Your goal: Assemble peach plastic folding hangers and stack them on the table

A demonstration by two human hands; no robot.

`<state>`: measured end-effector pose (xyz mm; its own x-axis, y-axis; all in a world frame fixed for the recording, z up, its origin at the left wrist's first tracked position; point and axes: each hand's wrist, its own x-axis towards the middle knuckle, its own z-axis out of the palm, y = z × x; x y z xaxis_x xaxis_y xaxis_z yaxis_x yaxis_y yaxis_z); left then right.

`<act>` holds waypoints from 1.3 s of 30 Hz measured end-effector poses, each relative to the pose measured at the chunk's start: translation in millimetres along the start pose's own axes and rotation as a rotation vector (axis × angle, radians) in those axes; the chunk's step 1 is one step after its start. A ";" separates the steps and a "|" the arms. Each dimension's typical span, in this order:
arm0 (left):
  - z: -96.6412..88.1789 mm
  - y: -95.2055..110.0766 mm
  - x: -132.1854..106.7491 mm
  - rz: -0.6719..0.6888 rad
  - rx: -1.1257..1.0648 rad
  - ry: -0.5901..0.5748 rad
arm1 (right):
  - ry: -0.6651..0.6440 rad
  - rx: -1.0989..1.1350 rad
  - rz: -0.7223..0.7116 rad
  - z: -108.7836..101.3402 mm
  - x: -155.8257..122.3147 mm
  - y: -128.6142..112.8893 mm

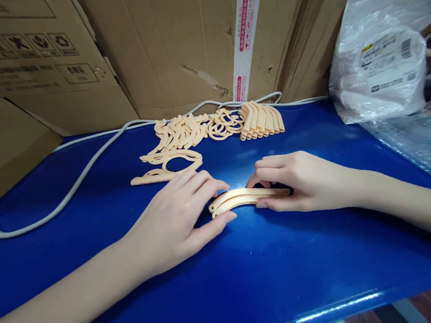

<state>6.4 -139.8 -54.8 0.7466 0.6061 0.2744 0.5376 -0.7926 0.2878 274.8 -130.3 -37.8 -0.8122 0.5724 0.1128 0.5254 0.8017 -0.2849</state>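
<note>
A small stack of curved peach plastic pieces (246, 198) lies on the blue table (248, 279) between both hands. My left hand (182, 214) pinches its left end between thumb and fingers. My right hand (300, 181) grips the right end, fingers curled over it. Behind them lies a loose pile of similar peach pieces (177, 134), with a few single ones (167, 168) nearer my left hand. A neat upright row of curved pieces (261, 118) stands at the back, with some ring-shaped pieces (222, 125) beside it.
Cardboard boxes (175, 44) wall off the back and left. A white cable (81, 178) runs across the table from the left to the back. A white plastic bag with a label (380, 61) and clear wrap (417, 139) sit at the right.
</note>
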 end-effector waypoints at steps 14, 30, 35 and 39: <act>-3.3 -5.2 0.5 -0.019 -0.025 -0.055 | 0.171 -0.323 0.175 -19.3 51.3 34.7; -2.3 -14.4 -3.0 -0.014 -0.065 -0.031 | 0.212 -0.516 0.241 -1.2 119.6 57.5; -2.7 -13.7 -3.9 -0.015 -0.061 -0.031 | 0.226 -0.530 0.180 -2.6 117.2 56.3; -2.1 -12.7 -4.2 -0.008 -0.046 -0.025 | 0.256 -0.541 0.108 -9.1 104.2 51.1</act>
<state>-4.3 -132.2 -57.7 0.7520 0.6104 0.2488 0.5258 -0.7832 0.3320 219.4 -28.1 -32.0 -0.6957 0.6247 0.3547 0.7102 0.6722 0.2091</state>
